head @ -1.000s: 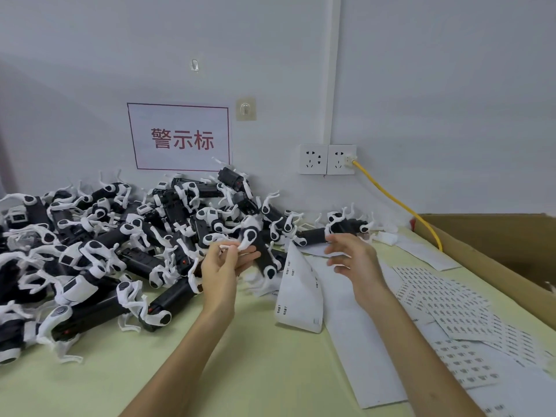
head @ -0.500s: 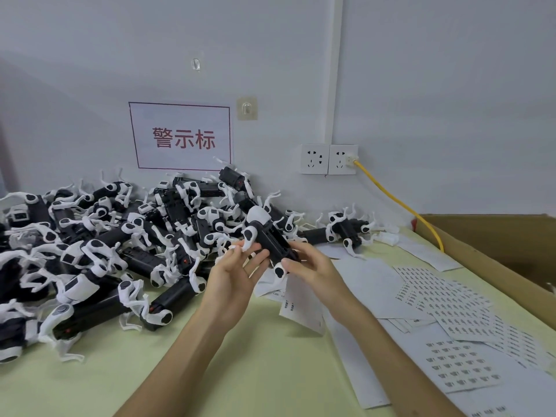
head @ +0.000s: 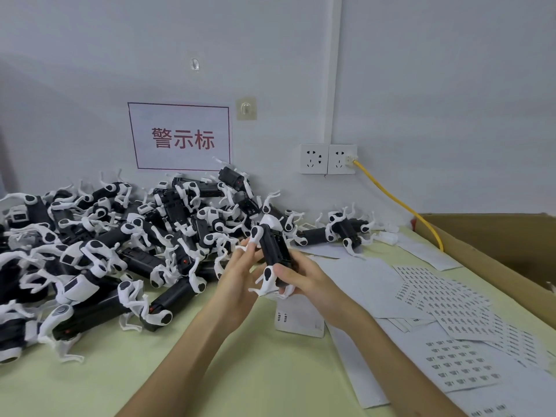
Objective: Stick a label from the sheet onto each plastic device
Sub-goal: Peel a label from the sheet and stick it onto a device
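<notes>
Just in front of the pile of devices (head: 126, 251), above the tabletop (head: 210, 371), both hands now meet on one plastic device (head: 272, 251). The right hand (head: 304, 279) is closed around its lower end, near the white claw part, & holds it up, tilted. The left hand (head: 240, 272) is mostly open, with fingertips (head: 251, 243) pressing at the device's upper side; I cannot see the label itself under them, too small.

What changed: 1 s ago the right hand was still reaching away toward the far devices and the left hand pinched sth small, prob. a label, alone. Half a sec. ago the device had already come between the hands. Now it sits a bit lower and more upright, and the left fingers lie flatter on it. I judge the label is being pressed on, so this device is nearly done.

A partly used label sheet (head: 298, 319) lies flat just below the hands; 1 s ago it stood curled up. More label sheets (head: 445, 299) lie to the right of the hands. Many devices in the pile remain.
</notes>
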Action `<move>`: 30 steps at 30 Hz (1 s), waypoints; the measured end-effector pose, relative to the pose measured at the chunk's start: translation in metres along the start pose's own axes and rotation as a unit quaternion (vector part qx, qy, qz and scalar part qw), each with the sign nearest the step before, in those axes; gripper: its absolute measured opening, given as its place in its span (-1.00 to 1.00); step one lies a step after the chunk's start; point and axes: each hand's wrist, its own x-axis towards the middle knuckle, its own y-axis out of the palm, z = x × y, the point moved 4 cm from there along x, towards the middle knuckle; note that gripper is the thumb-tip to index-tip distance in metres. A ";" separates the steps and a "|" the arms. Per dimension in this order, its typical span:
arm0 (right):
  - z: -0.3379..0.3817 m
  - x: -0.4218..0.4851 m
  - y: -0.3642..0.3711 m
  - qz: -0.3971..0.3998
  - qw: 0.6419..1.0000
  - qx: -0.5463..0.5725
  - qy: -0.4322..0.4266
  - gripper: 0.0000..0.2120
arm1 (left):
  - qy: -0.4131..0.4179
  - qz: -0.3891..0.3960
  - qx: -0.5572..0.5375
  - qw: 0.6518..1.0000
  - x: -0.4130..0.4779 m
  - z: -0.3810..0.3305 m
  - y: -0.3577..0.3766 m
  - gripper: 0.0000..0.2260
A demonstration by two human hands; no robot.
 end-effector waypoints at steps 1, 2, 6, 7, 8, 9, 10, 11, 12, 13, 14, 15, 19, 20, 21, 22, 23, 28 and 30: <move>0.001 -0.001 0.002 0.003 1.000 -0.006 -0.003 -0.60 | -0.015 -0.008 0.013 1.000 0.000 0.001 0.000 -0.54; 0.001 -0.002 0.002 0.005 1.000 -0.009 -0.006 -0.57 | -0.027 -0.018 0.024 0.999 0.000 0.001 -0.001 -0.52; 0.002 -0.004 0.002 0.002 1.000 -0.001 -0.008 -0.51 | -0.040 -0.040 0.039 0.998 0.002 -0.001 -0.008 -0.52; 0.002 -0.004 0.004 0.003 1.000 -0.003 -0.008 -0.51 | -0.041 -0.037 0.046 0.997 0.002 0.000 -0.007 -0.52; 0.002 -0.004 0.005 0.003 1.000 -0.004 -0.009 -0.52 | -0.039 -0.033 0.053 0.997 0.002 0.002 -0.006 -0.50; 0.001 -0.004 0.006 0.001 1.000 -0.003 -0.009 -0.57 | -0.035 -0.027 0.060 0.997 0.002 0.003 -0.004 -0.48; 0.000 -0.003 0.008 -0.004 1.000 -0.002 -0.006 -0.63 | -0.031 -0.020 0.067 0.997 0.001 0.005 -0.002 -0.46; 0.000 -0.003 0.009 -0.012 1.000 0.003 -0.001 -0.68 | -0.028 -0.014 0.073 0.997 0.000 0.007 0.000 -0.43; -0.002 -0.002 0.009 -0.024 1.000 0.011 0.005 -0.71 | -0.025 -0.009 0.078 0.997 -0.001 0.008 0.001 -0.40; -0.003 -0.002 0.008 -0.036 0.999 0.020 0.012 -0.72 | -0.025 -0.006 0.083 0.996 -0.001 0.008 0.003 -0.37; -0.004 -0.001 0.008 -0.046 0.998 0.027 0.018 -0.71 | -0.028 -0.006 0.089 0.996 -0.002 0.008 0.003 -0.37; -0.004 -0.001 0.007 -0.053 0.998 0.031 0.022 -0.71 | -0.031 -0.007 0.098 0.995 -0.002 0.009 0.003 -0.38; -0.004 -0.002 0.007 -0.056 0.997 0.046 0.026 -0.70 | -0.022 -0.002 0.151 0.988 -0.007 0.009 0.008 -0.47; -0.005 -0.002 0.007 -0.058 0.997 0.043 0.027 -0.69 | -0.014 -0.006 0.162 0.987 -0.007 0.009 0.009 -0.51; -0.006 -0.001 0.007 -0.062 0.997 0.038 0.032 -0.68 | -0.008 -0.010 0.168 0.986 -0.007 0.008 0.009 -0.56; -0.007 0.000 0.007 -0.069 0.996 0.035 0.037 -0.67 | -0.001 -0.013 0.172 0.985 -0.008 0.008 0.010 -0.59; -0.008 0.001 0.007 -0.078 0.995 0.037 0.044 -0.66 | 0.006 -0.013 0.181 0.983 -0.008 0.008 0.011 -0.62; -0.011 0.005 0.001 -0.120 0.990 0.042 0.058 -0.69 | 0.023 -0.001 0.242 0.970 -0.012 0.012 0.016 -0.74; -0.013 0.006 -0.001 -0.135 0.989 0.031 0.058 -0.69 | 0.026 0.001 0.244 0.969 -0.011 0.013 0.016 -0.77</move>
